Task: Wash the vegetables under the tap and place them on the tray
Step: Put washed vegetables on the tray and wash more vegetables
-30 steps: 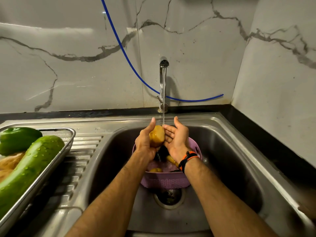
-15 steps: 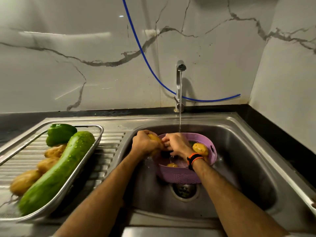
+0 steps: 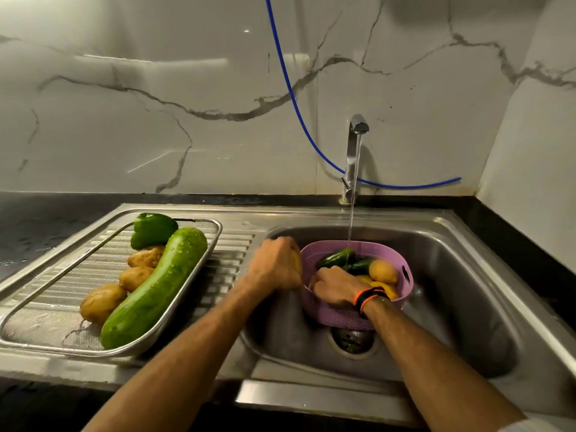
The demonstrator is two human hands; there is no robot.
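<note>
A washed potato (image 3: 296,260) is gripped in the left hand (image 3: 276,265), beside the basket (image 3: 402,263) where the right hand (image 3: 335,288) reaches, grasp unclear. Transfer leftward to the tray (image 3: 199,275) seems next.

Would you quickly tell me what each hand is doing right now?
Left hand: curled round a potato.
Right hand: reaching into the purple basket; its grip cannot be told.

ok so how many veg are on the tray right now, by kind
On the tray:
potatoes: 3
green bell pepper: 1
large green gourd: 1
Total: 5
A further potato is gripped in the left hand, not yet on the tray.
</note>
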